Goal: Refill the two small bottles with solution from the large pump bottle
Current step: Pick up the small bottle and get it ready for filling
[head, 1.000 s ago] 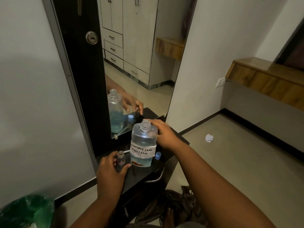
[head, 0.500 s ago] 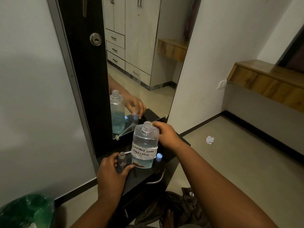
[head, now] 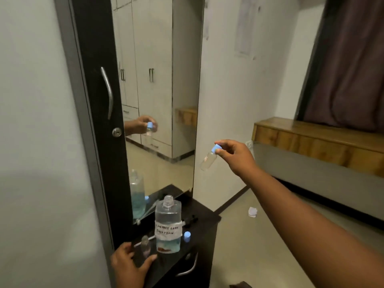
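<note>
Two small bottles [head: 208, 160] [head: 145, 245] — one large bottle [head: 168, 225] — one loose blue cap [head: 187, 236].

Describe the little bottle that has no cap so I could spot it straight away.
Find the tall mirror and look down to the black cabinet top below it. There, left of the large clear labelled bottle, stands a small clear plastic bottle, held by the left hand. Unlike the raised blue-capped bottle, it is open-necked.

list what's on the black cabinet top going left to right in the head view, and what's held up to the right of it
left hand → uncapped small bottle → large labelled bottle → loose blue cap → then, raised in the air, the capped small bottle → right hand pinching its blue cap
</note>
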